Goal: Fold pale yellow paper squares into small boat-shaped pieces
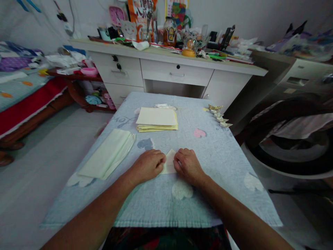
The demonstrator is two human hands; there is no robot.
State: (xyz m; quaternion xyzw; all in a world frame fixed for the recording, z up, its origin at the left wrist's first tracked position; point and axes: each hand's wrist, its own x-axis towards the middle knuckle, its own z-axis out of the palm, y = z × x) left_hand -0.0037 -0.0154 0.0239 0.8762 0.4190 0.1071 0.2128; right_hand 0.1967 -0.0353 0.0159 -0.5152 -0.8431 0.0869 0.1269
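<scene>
A small pale sheet of paper point(170, 162), folded to a point at its far end, lies on the cloth-covered table between my hands. My left hand point(151, 163) has its fingers curled on the paper's left edge. On the right edge, my right hand point(187, 165) presses with bent fingers, and both hands hide parts of the sheet. Beyond them sits a stack of cream and yellow paper point(156, 117). A larger folded pale green sheet point(108, 152) rests to the left. Several small folded paper pieces point(221, 118) stand in a row at the far right.
The table's blue cloth point(221, 177) carries heart and cloud patterns. Behind the table is a white desk point(174, 71) crowded with a jar point(170, 32), a pink clock point(117, 16) and other items. A front-loading washing machine point(299, 74) stands right, a bed point(28, 90) left.
</scene>
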